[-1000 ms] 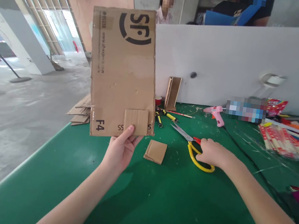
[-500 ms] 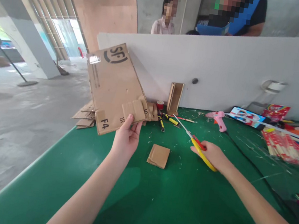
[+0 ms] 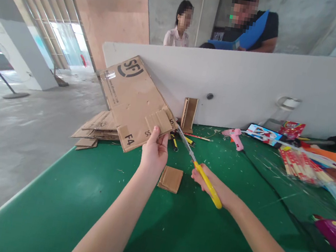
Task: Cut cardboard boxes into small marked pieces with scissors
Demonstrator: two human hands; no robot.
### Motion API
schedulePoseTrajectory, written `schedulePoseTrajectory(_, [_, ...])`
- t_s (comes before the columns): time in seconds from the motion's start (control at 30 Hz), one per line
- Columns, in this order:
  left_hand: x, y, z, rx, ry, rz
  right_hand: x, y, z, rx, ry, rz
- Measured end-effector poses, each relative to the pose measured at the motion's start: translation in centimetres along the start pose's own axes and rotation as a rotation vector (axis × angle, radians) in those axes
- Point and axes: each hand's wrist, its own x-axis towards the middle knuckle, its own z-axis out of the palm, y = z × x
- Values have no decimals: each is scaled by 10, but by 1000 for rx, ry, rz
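Cardboard sheet [image 3: 134, 100], pinched at its near edge by the closed left hand [image 3: 155, 153], tilts above the worktop's [image 3: 81, 197] far left edge. The right hand [image 3: 214, 184] grips yellow scissors [image 3: 195, 166] whose blades reach the sheet just beside the left fingers. A slip there could nick them, or the one-handed sheet could buckle.

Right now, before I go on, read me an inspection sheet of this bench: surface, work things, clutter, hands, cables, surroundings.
Surface: green table, strewn with small scraps.
Job's things: cardboard sheet, tilted above the table's far left; scissors, blades at the sheet's right edge.
Clutter: cardboard square, pink glue gun, phone, packet of sticks, upright cardboard piece, cardboard stack by the far left corner.
Grippers: left hand pinches the sheet's lower edge; right hand holds the scissors' yellow handles.
Cables: black cable runs from the glue gun across the table.
Surroundings: white partition; two people behind it.
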Motion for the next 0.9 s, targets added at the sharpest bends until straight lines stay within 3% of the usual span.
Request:
schedulePoseTrajectory(0.3, [-20, -31, -4, 35, -55, -21, -2, 1, 5, 121, 112, -17])
schedulePoseTrajectory(0.5, [-23, -31, -4, 51, -51, 16, -4, 1, 5, 71, 90, -40])
schedulePoseTrajectory(0.9, [-27, -30, -5, 88, -63, 70, -12, -22, 6, -27, 124, -15])
